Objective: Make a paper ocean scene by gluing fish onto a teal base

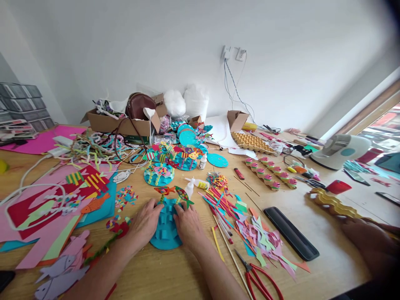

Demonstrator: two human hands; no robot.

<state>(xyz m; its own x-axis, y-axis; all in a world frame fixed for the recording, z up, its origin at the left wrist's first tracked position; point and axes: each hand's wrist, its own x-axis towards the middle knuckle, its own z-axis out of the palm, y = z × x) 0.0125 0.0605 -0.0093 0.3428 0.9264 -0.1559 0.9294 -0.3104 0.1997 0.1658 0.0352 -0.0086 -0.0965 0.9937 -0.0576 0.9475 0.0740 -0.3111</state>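
Note:
A blue paper disc (165, 241) with curled paper loops on it lies on the table between my two hands. At its far edge stand a red-orange paper fish (164, 191) and a green spotted paper fish (184, 195), each on a pale twisted stem. My left hand (146, 220) is closed at the left of the disc, its fingertips on the red-orange fish's stem. On the other side, my right hand (188, 223) has thumb and fingers closed around the base of the green fish's stem. The fingertips partly hide both stems. White glue bottles (189, 188) stand and lie just behind.
Finished fish discs (158, 177) stand farther back. Paper strips (218, 204) and scraps (262, 237) lie to the right, with red-handled pliers (259, 277) and a black tray (291, 233). Coloured paper sheets (34, 208) cover the left. Another person's hand (359, 233) holds a yellow egg-carton strip (336, 204).

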